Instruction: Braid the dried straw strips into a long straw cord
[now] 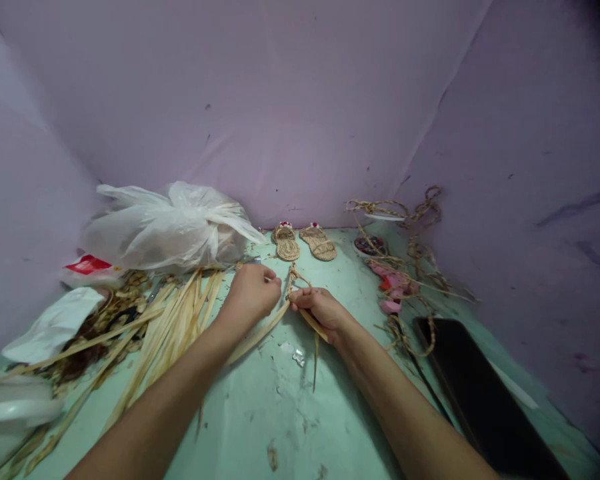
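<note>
A short braid of dried plant fibre (293, 273) stands at the middle of the green surface, with loose pale strips trailing from its near end. My right hand (320, 308) is closed, thumb and fingertips pinching the braid's lower end. One pale strip (263, 331) slants down leftward beneath my left forearm; another strip (314, 325) passes under my right hand. My left hand (256, 291) is closed just left of the braid, fingers curled; whatever they hold, if anything, is hidden. Just beyond the braid lie two small woven sandals (286, 245) with red and white decorations.
Left are a white plastic bag (180, 223), a bundle of long pale fibre strips (175, 327) and a white container (10, 417). On the right lie twisted cord (420, 213), a pink glue gun-like tool (394, 285), a bowl of dark bits (371, 246) and a black slab (480, 387). Walls enclose the surface.
</note>
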### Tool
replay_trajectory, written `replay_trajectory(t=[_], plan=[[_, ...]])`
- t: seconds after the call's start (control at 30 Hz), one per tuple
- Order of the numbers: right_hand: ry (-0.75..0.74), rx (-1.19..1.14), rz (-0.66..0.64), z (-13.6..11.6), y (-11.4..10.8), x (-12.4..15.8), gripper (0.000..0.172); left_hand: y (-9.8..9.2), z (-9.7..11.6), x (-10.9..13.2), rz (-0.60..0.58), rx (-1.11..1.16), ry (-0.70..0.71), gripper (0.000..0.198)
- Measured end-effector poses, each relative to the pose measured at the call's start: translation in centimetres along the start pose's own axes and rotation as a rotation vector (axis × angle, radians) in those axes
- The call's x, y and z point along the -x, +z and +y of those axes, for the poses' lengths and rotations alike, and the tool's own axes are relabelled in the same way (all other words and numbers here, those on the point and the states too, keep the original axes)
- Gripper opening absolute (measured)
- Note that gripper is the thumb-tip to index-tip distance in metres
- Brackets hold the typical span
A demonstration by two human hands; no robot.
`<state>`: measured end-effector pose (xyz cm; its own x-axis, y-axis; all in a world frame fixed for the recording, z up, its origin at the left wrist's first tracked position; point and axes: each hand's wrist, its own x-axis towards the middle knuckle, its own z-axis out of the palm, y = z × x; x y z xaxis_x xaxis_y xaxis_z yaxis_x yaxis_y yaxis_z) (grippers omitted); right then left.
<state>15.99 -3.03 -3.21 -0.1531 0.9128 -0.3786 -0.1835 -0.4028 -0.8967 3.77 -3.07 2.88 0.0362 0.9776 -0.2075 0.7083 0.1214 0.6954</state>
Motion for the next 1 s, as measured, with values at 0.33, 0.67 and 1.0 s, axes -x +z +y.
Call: replay_trajectory(t=[0.33,0.67,1.0], plan=[[-0.185,0.432,-0.053,0.3,-1.3,-0.6,0.003,2.4,-2.5,-2.5,-0.313,0.143,-0.119,0.011],[-0.283,1.307,0.361,-1.7,0.9,2.8,0.015,4.1,-3.2,-2.4,-0.108,0.071,0.118,0.013],[-0.230,1.528,0.183,-2.2,4.6,5.5,0.012,3.4,-2.5,-1.2,-0.283,0.616,-0.013,0.005]])
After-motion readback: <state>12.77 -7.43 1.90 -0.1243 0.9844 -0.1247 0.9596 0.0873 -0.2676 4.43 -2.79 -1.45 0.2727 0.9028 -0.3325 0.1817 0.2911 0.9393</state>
